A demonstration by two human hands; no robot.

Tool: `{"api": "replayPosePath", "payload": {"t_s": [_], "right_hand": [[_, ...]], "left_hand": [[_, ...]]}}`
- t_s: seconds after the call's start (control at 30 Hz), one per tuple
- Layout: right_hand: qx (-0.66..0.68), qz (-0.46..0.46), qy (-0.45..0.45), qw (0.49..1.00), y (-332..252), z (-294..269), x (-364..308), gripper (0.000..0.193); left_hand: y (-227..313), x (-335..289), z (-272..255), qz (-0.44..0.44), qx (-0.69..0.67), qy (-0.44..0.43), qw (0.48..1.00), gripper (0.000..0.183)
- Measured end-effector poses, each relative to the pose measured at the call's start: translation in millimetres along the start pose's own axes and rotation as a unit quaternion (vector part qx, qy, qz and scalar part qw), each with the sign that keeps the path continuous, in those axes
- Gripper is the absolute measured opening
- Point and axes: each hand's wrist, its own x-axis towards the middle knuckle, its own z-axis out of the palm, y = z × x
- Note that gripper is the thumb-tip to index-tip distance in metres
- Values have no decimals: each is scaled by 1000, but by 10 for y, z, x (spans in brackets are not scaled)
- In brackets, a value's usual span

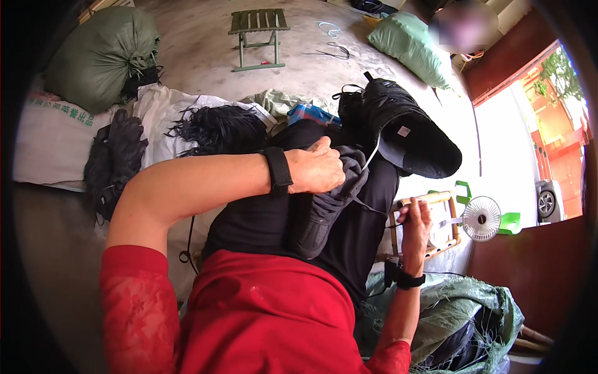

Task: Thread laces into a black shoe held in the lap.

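A dark grey lace-up shoe [317,224] lies across my lap, its toe pointing toward me. My left hand [316,168] is closed on the shoe's upper near its opening, and the fingertips are partly hidden. Off to the right, my right hand [416,218] pinches a thin dark shoelace [372,207] that runs out from the shoe. Beyond my knees rest black shoes [414,134], one with its opening turned toward me. A heap of loose black laces [221,128] lies on a white sack to the left.
Far ahead stands a folding stool [258,37]. Stuffed green sacks [103,59] sit at the far left and far right. A small fan [481,218] and a bamboo frame [443,234] are at right. An open green woven sack [492,299] holds dark items. A person is at top right.
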Motion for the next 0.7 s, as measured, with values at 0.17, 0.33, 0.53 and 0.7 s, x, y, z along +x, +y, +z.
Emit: {"api": "replayPosePath", "payload": {"t_s": [0.17, 0.33, 0.53, 0.7], "right_hand": [[-79, -11, -118, 990, -166, 516, -247, 13], [-28, 108, -178, 978, -305, 1073, -360, 19], [87, 141, -200, 966, -121, 1437, -296, 17], [-47, -18, -122, 991, -793, 711, -25, 22]], "left_hand": [[-90, 51, -53, -114, -182, -120, 969, 17], [-33, 32, -49, -156, -714, 78, 678, 18], [-29, 15, 17, -150, -702, 30, 696, 23], [-179, -220, 95, -24, -431, 106, 896, 36]]}}
